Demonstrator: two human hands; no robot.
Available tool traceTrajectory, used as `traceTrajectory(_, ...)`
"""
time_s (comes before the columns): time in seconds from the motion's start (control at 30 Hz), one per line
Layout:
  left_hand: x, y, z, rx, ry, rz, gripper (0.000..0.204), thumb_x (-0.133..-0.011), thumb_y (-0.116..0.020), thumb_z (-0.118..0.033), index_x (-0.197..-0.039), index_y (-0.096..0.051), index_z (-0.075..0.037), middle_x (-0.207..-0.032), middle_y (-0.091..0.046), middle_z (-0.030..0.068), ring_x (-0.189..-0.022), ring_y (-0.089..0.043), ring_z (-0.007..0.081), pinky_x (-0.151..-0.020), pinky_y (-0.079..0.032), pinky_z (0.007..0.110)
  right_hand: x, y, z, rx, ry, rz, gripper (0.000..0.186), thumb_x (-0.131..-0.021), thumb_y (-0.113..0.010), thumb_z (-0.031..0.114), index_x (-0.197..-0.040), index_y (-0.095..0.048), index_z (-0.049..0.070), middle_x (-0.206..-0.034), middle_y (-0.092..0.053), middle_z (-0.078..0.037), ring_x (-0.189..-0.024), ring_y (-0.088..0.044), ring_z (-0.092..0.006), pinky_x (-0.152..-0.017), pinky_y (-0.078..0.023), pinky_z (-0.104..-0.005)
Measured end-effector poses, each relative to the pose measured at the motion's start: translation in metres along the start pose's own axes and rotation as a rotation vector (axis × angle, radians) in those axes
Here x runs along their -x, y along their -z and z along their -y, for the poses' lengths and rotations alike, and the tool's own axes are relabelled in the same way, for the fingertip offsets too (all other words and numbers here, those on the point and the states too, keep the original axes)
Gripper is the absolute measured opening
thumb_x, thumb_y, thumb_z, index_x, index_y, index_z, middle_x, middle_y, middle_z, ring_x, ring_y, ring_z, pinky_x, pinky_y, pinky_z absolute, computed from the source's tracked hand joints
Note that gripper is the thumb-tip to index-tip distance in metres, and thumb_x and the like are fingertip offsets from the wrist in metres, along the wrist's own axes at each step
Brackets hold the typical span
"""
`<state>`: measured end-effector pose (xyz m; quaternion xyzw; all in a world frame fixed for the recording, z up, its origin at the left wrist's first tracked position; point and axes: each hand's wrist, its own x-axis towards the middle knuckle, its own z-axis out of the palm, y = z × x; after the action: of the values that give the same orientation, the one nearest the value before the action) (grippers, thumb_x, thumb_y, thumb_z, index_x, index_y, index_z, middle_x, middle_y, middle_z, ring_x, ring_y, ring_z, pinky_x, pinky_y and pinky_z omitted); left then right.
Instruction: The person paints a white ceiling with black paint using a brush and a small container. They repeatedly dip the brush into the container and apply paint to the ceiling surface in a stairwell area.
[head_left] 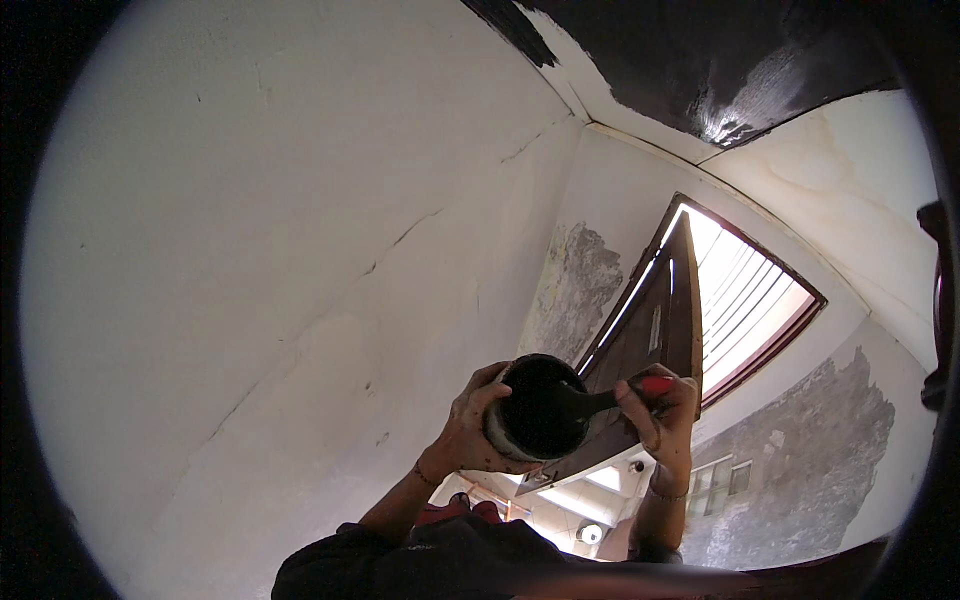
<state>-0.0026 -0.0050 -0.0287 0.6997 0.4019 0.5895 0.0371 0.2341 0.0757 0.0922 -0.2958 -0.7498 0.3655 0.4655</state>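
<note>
My left hand (462, 435) grips a round container (497, 432) from its left side, fingers around its wall and rim. The inside of the container looks black and dark, like paint. My right hand (672, 425) is closed on the handle of a paintbrush (600, 401), whose end near my fingers is red. The brush's dark bristle end reaches over the container's mouth; how deep it dips cannot be made out against the black. Dark smears mark the fingers of both hands.
A large white wall (300, 230) with cracks fills the left. A shiny black-coated surface (690, 60) with ragged edges lies at the upper right. Behind my hands, a brown wooden shutter (650, 310) stands open at a barred window (750, 290). Grey patches (800, 460) show on the walls.
</note>
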Motion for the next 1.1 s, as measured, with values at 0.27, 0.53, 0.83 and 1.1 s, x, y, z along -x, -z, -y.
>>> traceTrajectory(0.27, 0.001, -0.004, 0.002, 0.064, -0.013, -0.011, 0.108, -0.050, -0.099, -0.040, -0.136, -0.037, -0.021, -0.136, -0.049, 0.0266, -0.126, -0.052, 0.0457, -0.102, -0.048, 0.053, 0.005, -0.022, -0.008, 0.156, 0.009, 0.115, 0.020, -0.086, -0.078, 0.015, -0.084, -0.071, -0.003, -0.065, -0.069, -0.012, -0.056, -0.066, -0.0117, -0.052, -0.050, -0.0258)
traceTrajectory(0.53, 0.011, -0.026, 0.008, 0.143, 0.056, 0.010, 0.115, -0.047, -0.100, -0.039, -0.138, -0.032, -0.019, -0.137, -0.041, 0.0176, -0.128, -0.046, 0.0356, -0.106, -0.043, 0.050, 0.026, 0.021, -0.045, 0.337, 0.010, -0.348, 0.031, -0.089, -0.075, 0.022, -0.109, -0.064, 0.000, -0.059, -0.060, -0.011, -0.049, -0.058, -0.0196, -0.051, -0.044, -0.0312)
traceTrajectory(0.83, 0.008, -0.044, 0.033, 0.206, 0.085, 0.036, 0.118, -0.051, -0.091, -0.062, -0.140, -0.028, -0.017, -0.131, -0.039, 0.0091, -0.127, -0.046, 0.0320, -0.115, -0.040, 0.045, 0.043, 0.050, -0.210, 1.298, -0.486, -0.639, 0.073, -0.092, -0.062, 0.045, -0.136, -0.046, -0.011, -0.100, -0.068, -0.026, -0.101, -0.065, -0.0416, -0.087, -0.050, -0.0511)
traceTrajectory(1.1, -0.030, -0.045, 0.009, 0.420, -0.032, 0.204, 0.118, -0.057, -0.092, -0.056, -0.142, -0.023, -0.014, -0.136, -0.038, 0.0139, -0.126, -0.048, 0.0334, -0.109, -0.047, 0.046, 0.061, 0.036, -0.211, 1.151, -0.447, -0.644, 0.047, -0.081, -0.062, 0.010, -0.122, -0.055, -0.012, -0.087, -0.067, -0.018, -0.073, -0.068, -0.0287, -0.066, -0.052, -0.0385)
